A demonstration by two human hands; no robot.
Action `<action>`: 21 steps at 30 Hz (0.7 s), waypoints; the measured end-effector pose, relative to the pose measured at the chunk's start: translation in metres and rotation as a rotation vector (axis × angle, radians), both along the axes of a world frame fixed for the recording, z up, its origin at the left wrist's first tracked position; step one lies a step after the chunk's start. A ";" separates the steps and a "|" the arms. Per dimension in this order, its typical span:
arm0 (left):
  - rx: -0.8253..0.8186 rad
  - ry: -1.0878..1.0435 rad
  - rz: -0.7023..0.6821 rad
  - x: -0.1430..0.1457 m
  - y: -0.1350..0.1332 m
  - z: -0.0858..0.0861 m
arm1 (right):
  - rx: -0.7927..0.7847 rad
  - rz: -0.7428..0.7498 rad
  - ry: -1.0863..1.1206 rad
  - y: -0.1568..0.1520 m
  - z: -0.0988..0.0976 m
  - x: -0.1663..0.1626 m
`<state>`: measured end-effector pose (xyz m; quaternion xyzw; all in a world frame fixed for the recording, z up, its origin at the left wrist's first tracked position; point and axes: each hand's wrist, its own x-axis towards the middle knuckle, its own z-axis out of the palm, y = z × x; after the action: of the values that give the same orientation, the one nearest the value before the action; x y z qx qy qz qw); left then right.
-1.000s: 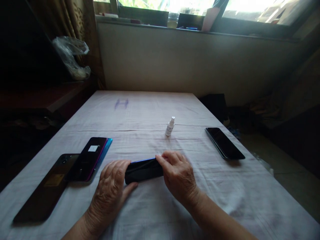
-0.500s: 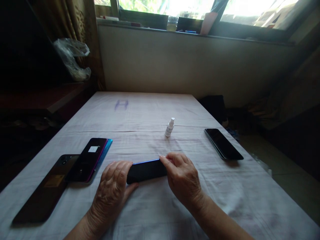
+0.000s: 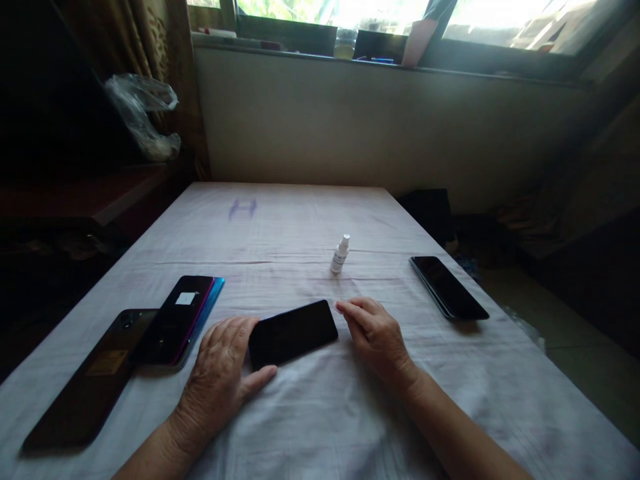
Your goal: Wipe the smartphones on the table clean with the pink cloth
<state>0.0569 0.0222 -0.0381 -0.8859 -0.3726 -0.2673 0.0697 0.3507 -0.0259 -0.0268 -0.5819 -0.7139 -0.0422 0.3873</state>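
Note:
A black phone (image 3: 293, 331) lies flat, screen up, on the white cloth of the table (image 3: 280, 227) in front of me. My left hand (image 3: 220, 373) is at its left end, with the fingers curved over that end and the thumb along the lower edge. My right hand (image 3: 375, 337) rests on the cloth just right of the phone's other end. Its fingers are loosely stretched and hold nothing.
A small white spray bottle (image 3: 341, 254) stands behind the phone. Another dark phone (image 3: 449, 287) lies at the right. At the left a purple-edged phone (image 3: 175, 319) lies on a blue one, beside a dark phone (image 3: 95, 377). A plastic bag (image 3: 145, 123) sits at far left.
The black phone stood on its long edge between both hands and now lies flat. My right hand has let go and drawn slightly right.

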 end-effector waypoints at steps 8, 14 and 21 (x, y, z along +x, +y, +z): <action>-0.131 0.021 0.022 -0.005 0.006 -0.007 | -0.113 0.078 -0.071 0.011 -0.008 -0.007; -0.080 0.062 0.018 -0.003 0.004 -0.006 | -0.096 0.138 -0.113 -0.002 -0.010 -0.001; 0.068 0.132 -0.005 0.004 -0.002 0.006 | -0.103 0.064 -0.218 -0.029 -0.006 -0.007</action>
<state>0.0605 0.0204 -0.0325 -0.8997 -0.3555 -0.2210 0.1235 0.3442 -0.0553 -0.0330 -0.5699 -0.7712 -0.0561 0.2782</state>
